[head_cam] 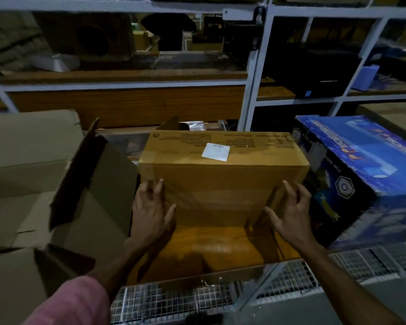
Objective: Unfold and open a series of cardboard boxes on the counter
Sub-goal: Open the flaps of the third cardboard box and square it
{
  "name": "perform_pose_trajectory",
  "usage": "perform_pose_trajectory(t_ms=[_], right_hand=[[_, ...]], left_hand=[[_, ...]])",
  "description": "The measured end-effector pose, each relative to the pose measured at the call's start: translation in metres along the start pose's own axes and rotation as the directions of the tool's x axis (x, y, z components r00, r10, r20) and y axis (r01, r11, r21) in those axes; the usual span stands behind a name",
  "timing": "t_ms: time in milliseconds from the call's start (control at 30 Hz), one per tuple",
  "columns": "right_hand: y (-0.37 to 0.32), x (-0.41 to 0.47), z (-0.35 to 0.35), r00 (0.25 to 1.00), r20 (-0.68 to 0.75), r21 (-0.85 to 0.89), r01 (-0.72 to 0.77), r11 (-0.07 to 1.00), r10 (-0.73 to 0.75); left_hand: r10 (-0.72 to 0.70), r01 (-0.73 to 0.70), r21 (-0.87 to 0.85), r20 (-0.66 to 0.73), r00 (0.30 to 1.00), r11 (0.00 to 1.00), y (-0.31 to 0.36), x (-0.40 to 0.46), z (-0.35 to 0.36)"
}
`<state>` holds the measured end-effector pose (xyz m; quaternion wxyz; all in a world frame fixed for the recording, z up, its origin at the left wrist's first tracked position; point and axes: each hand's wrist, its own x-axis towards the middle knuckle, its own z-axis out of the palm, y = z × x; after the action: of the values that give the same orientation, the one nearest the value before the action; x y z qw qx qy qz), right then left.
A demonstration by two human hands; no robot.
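A closed brown cardboard box (223,177) with a white label on top and clear tape over its near face stands on the wooden counter (220,245) in the middle of the view. My left hand (150,209) lies against the box's lower left corner with fingers spread. My right hand (288,209) presses the lower right corner, fingers apart, thumb pointing inward. Neither hand wraps around the box. To the left stands an opened brown box (99,184) with one flap raised.
A blue printed box (366,174) sits close on the right. Large pale cartons (26,160) fill the left side. A white metal shelf frame (253,66) rises behind the counter. Wire mesh (220,299) runs along the counter's near edge.
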<state>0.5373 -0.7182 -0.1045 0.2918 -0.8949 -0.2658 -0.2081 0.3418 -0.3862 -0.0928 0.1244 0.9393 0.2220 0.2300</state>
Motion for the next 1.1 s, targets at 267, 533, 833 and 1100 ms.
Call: perform_pose_trajectory(t_ms=[267,533,833,1100], right_hand=[[-0.029,0.031,-0.043,0.997,-0.075,-0.021,-0.021,1.0,0.02],[-0.059,0.103,-0.044,0.997,0.048,-0.121,0.06,0.991,-0.054],[-0.082,0.187,0.011,0.93,0.365,-0.246,0.053,0.968,0.041],[-0.078,0.202,0.023,0.892,0.44,-0.323,0.047,0.945,0.106]], left_hand=[[0.084,-0.072,0.137,-0.083,0.993,0.988,0.019,0.025,-0.044],[0.133,-0.125,0.116,-0.066,0.989,0.985,0.037,0.097,-0.06],[0.058,-0.07,0.089,0.135,0.989,0.994,0.044,0.195,-0.039],[-0.114,0.067,0.161,0.305,0.945,0.985,0.038,0.215,-0.027]])
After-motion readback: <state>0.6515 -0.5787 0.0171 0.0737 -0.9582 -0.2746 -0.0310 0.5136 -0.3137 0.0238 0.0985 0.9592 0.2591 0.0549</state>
